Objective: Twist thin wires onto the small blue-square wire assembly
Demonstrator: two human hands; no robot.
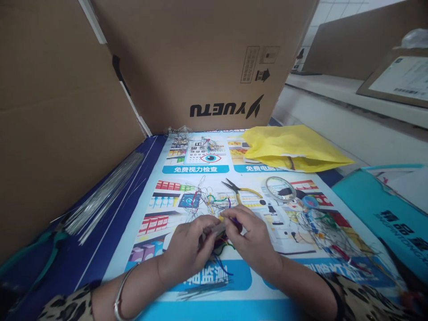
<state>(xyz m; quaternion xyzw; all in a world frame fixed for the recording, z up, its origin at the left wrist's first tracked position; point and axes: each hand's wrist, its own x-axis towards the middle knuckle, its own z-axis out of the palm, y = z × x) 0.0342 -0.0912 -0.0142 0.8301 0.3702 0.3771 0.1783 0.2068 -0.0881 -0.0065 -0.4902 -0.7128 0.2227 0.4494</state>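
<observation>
My left hand [192, 240] and my right hand [252, 236] meet over the middle of the printed mat, thumbs and fingers pinched close together. What they hold between them is small and mostly hidden; a greyish piece and a bit of yellow show at the fingertips. Thin coloured strands [219, 265], blue, green and red, hang out below the fingers. Just beyond the hands lies a loose tangle of thin wires [203, 200] with some coloured strands. Pliers [245, 191] with yellow handles rest past my right hand, jaws apart.
A round wire coil [268, 189] lies right of the pliers. Another wire tangle [324, 232] spreads at right, near a yellow bag [294, 145] and a teal bag [391, 209]. Straight wires [103, 196] and teal-handled pliers [50, 249] lie left. Cardboard [200, 58] walls the back and left.
</observation>
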